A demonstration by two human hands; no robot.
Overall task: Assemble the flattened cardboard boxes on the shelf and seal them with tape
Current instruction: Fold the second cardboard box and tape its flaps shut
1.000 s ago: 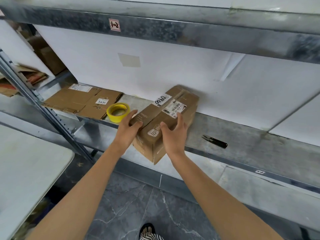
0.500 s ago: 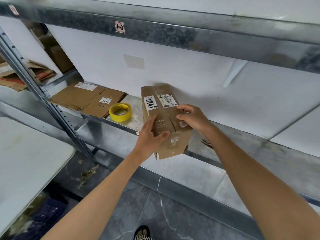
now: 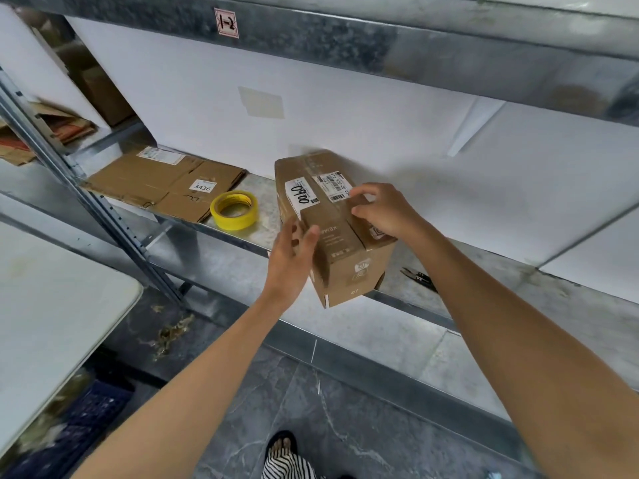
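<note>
Nearest me, the left hand point(image 3: 294, 257) lies released and motion-blurred, straight fingers flat against the left side of the assembled box point(image 3: 345, 264). The right hand point(image 3: 383, 212) is curled over its top right edge, grasping it. The box is tilted, and its near corner hangs past the front lip of the shelf point(image 3: 224, 250). Risk: with only one true grip on smooth kraft board, the box may slip to the stone floor point(image 3: 345, 426). I see no tape on the near flap seam, so the flaps may spring open. The box is rectangular, matt brown, creased and carries glossy white labels. The shelf is dull, mottled galvanised steel. A dark hand tool point(image 3: 420, 279) lies right of the box. Farther left sits the yellow tape roll point(image 3: 234, 209), a plain ring, then the flattened boxes point(image 3: 155, 181), lying thin and flat.
</note>
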